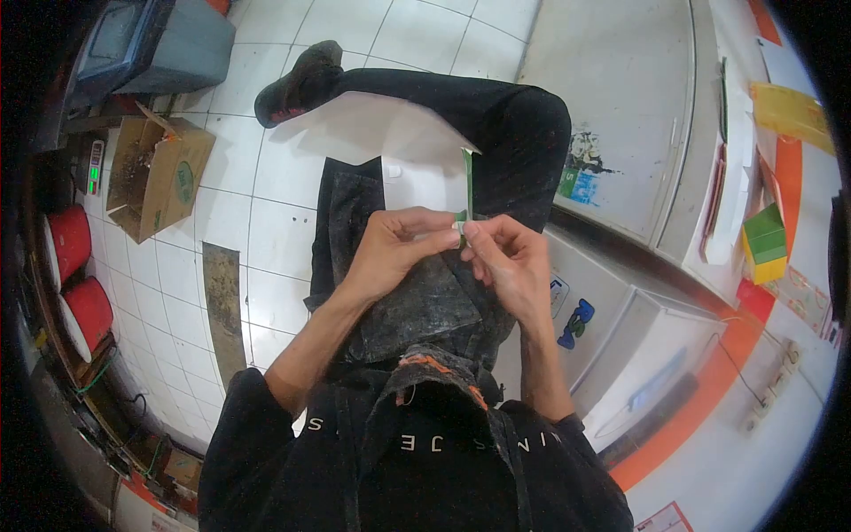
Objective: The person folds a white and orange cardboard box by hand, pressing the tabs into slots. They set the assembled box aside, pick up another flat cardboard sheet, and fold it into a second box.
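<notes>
A thin cardboard sheet (363, 129), white on the side facing me, lies bent over my lap with one large flap standing toward the far leg. Its right edge shows a narrow green strip (469, 177). My left hand (390, 253) pinches the near corner of this sheet between thumb and fingers. Close beside it, my right hand (507, 262) also has thumb and fingers closed on the same corner, the fingertips of both hands almost touching. Fingers cover most of that corner, so its exact fold is hidden. A dark, worn apron (417, 306) lies beneath the hands.
On the left stand an open brown carton (160, 173), a grey bin (182, 49), red containers (86, 315) and a green-lit display (94, 168). A white refrigerator (612, 97) is at right, with a yellow-green box (764, 244) farther right. White tiles (275, 177) cover the floor.
</notes>
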### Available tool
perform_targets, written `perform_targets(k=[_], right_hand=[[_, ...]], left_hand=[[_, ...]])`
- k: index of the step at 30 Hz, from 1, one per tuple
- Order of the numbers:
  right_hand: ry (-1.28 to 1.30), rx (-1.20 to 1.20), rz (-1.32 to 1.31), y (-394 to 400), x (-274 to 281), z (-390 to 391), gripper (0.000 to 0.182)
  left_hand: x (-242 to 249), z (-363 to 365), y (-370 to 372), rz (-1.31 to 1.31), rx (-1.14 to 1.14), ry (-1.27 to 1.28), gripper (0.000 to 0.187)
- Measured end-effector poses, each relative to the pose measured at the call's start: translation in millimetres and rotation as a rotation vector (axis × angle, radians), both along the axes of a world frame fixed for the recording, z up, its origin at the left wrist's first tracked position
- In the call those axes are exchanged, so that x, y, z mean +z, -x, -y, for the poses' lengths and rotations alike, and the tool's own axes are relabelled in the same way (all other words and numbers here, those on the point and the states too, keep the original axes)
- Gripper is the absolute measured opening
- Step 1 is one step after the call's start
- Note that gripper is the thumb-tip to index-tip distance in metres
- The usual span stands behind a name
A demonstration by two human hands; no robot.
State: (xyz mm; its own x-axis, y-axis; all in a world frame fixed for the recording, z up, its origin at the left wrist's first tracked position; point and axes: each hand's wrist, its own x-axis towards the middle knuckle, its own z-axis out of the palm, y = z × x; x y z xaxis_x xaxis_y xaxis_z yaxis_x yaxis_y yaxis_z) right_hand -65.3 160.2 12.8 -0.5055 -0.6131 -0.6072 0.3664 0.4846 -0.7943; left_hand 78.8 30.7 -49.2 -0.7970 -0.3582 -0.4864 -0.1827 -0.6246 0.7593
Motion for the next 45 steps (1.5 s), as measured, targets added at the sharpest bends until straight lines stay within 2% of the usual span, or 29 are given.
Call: perform_targets(k=[3, 7, 9, 10, 12, 13, 15, 16, 17, 18, 19, 20, 22, 23, 25, 26, 28, 30, 32, 34, 35, 36, 38, 39, 41, 43, 44, 45], right_hand=[[0.011, -0.003, 0.005, 1, -5, -1, 0.025], [-0.003, -0.075, -0.052, -6, -10, 2, 0.019], [0.068, -0.015, -0.457, -18, -22, 1, 0.015], [0.192, 0.05, -0.61, -22, -25, 3, 0.013], [0.217, 0.236, -0.65, -22, -19, 0, 0.011], [0.215, 0.232, -0.652, -22, -20, -3, 0.011], [0.243, 0.21, -0.402, -15, -25, -9, 0.013], [0.245, 0.207, -0.411, -8, -28, -13, 0.013], [0.257, 0.041, -0.195, 1, -32, -17, 0.022], [0.27, -0.127, 0.018, 9, -32, -20, 0.031], [0.278, -0.13, 0.093, 16, -17, -17, 0.055], [0.284, -0.151, 0.058, 22, -14, -17, 0.055], [0.388, -0.193, 0.415, 34, -6, -19, 0.07], [0.373, -0.113, 0.362, 36, -12, -24, 0.076], [0.427, -0.008, 0.222, 37, -23, -28, 0.076], [0.413, -0.029, 0.198, 34, -18, -23, 0.101], [0.382, 0.055, -0.079, 25, -3, -18, 0.126], [0.53, -0.027, -0.178, 16, -7, -9, 0.14], [0.529, -0.041, -0.269, 17, 5, -8, 0.142], [0.438, -0.172, -0.403, 19, 19, -8, 0.145], [0.379, -0.149, -0.557, 23, 28, -11, 0.147], [0.376, -0.151, -0.566, 27, 32, -12, 0.147], [0.51, -0.271, -0.632, 35, 39, -15, 0.148], [0.51, -0.22, -0.73, 45, 43, -20, 0.15], [0.406, -0.314, -0.773, 54, 67, -34, 0.154], [0.107, -0.34, -1.148, 86, 87, -65, 0.155], [-0.103, -0.38, -1.482, 115, 91, -91, 0.151], [0.263, -0.737, -1.27, 124, 118, -82, 0.138]], left_hand=[[-2, -1, 2, -0.006, -0.006, 0.057, 0.031], [1, -3, 7, -0.003, 0.06, -0.02, 0.032], [3, -1, 8, 0.007, 0.09, -0.053, 0.032], [6, 1, 8, 0.019, 0.111, -0.013, 0.032], [9, 2, 6, 0.033, 0.126, 0.023, 0.032], [10, 5, 4, 0.063, 0.084, 0.06, 0.032], [14, 10, 2, 0.083, 0.043, 0.104, 0.032], [21, 10, 1, 0.124, 0.035, 0.269, 0.029], [24, 11, 1, 0.163, 0.025, 0.434, 0.028], [24, 16, 2, 0.146, 0.019, 0.44, 0.028], [23, 23, 3, 0.049, 0.013, 0.884, 0.024], [21, 31, 7, -0.074, 0.018, 1.322, 0.022], [23, 40, 8, -0.064, -0.051, 1.315, 0.017], [18, 45, 9, -0.146, -0.008, 1.334, 0.021], [30, 44, 10, -0.069, 0.012, 0.92, 0.02], [31, 47, 4, -0.115, 0.017, 0.738, 0.016], [43, 43, 13, -0.215, 0.122, 0.291, 0.013], [51, 40, 21, -0.23, 0.041, 0.285, 0.012], [45, 37, 26, -0.296, -0.095, 0.305, 0.015], [53, 28, 37, -0.329, -0.201, 0.429, 0.021], [50, 20, 41, -0.339, -0.208, 0.423, 0.021], [46, 11, 45, -0.358, -0.194, 0.474, 0.023], [46, 1, 53, -0.383, -0.178, 0.526, 0.026], [54, 0, 59, -0.423, -0.201, 0.505, 0.028], [71, 4, 72, -0.518, -0.286, 0.526, 0.036], [83, 7, 80, -0.559, -0.244, 0.538, 0.041], [85, 7, 81, -0.594, -0.201, 0.552, 0.046], [72, 13, 77, -0.607, -0.215, 0.562, 0.052]])
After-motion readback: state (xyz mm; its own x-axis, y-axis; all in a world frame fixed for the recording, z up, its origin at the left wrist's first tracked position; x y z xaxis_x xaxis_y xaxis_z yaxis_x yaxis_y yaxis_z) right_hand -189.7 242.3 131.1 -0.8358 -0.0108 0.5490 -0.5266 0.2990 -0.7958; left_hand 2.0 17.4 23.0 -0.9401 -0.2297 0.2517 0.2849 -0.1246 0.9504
